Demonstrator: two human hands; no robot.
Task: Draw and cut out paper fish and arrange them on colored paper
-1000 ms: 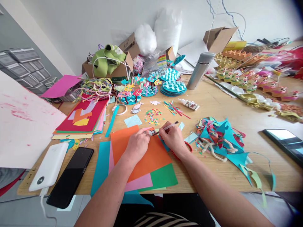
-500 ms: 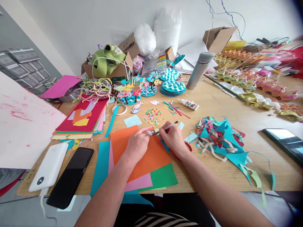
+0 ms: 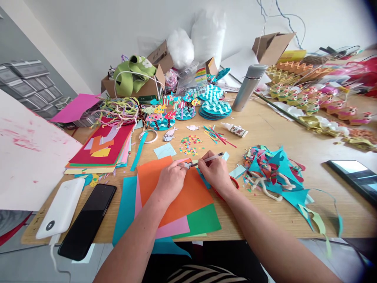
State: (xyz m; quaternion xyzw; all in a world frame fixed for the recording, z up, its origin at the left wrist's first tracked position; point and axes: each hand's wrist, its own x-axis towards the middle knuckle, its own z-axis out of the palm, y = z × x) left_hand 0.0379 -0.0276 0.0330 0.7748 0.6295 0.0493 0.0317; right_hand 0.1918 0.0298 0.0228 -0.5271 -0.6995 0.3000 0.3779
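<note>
Orange rectangular paper sheet [image 3: 182, 192]: landmark, flat on the pale wooden bench [image 3: 259, 131]. 
Small grey-and-white paper cut-out [image 3: 187, 164]: at the sheet's far edge. 
Left hand [image 3: 171, 179]: over the sheet, fingers bent close together, tips on the cut-out; whether they pinch it, cannot tell. 
Right hand [image 3: 216, 173]: at the sheet's far right edge, closed around a slim clear-barrelled pen [image 3: 213, 157]. 
Red-handled scissors [image 3: 235, 182]: right of the sheet. 
Handling, as judged: cut-out pressed flat; pen strokes light, close to its edge; fingertips clear of the nib.
</note>
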